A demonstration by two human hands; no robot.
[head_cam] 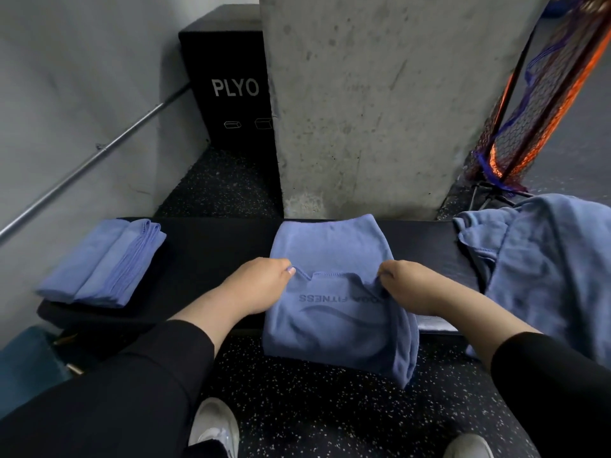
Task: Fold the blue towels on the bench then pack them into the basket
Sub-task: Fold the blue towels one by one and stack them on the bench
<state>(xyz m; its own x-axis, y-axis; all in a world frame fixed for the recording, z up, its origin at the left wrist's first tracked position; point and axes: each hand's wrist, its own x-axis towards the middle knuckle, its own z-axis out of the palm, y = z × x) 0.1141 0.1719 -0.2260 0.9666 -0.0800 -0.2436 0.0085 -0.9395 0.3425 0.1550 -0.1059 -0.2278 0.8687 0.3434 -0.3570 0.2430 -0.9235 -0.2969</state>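
Folding stage, partly complete. Folded towels [102, 262] stacked at left end of bench [211, 249]. Current towel [330, 292] draped across bench centre, front part hanging over near edge; left hand [264, 279] and right hand [406, 279] each pinching a folded edge. Unfolded towels [542, 259] heaped at right. Basket not identifiable (possibly out of view); packing not begun.
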